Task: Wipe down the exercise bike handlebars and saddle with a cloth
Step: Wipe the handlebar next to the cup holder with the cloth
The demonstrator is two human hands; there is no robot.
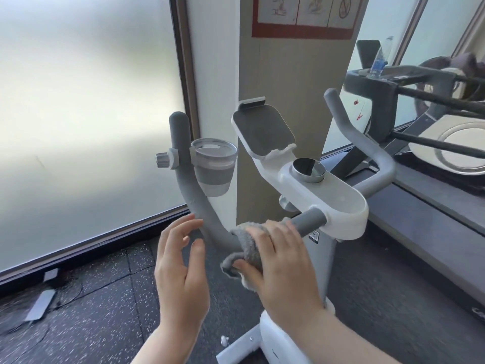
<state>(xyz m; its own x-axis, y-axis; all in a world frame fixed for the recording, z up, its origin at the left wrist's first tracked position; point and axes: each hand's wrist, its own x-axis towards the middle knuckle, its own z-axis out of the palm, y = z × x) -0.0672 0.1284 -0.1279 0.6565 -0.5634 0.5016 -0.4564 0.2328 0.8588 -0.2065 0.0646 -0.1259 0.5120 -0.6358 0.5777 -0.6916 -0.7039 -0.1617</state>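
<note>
Right hand (283,261) clenched, left hand (181,261) seemingly spread.

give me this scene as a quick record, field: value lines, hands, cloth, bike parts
right hand: right hand presses grey cloth around left handlebar, near the white console
left hand: left hand open, fingers spread, beside the bar, holding nothing
cup holder: cup holder clamped on left bar's upright part
right handlebar: right handlebar untouched
saddle: not in view

No words or numbers are clear enough to read. A sign (305,15) with a red border on the pillar (278,82) has three small drawings. A small sticker (314,236) on the bike post (319,261) is too blurry to read.
</note>
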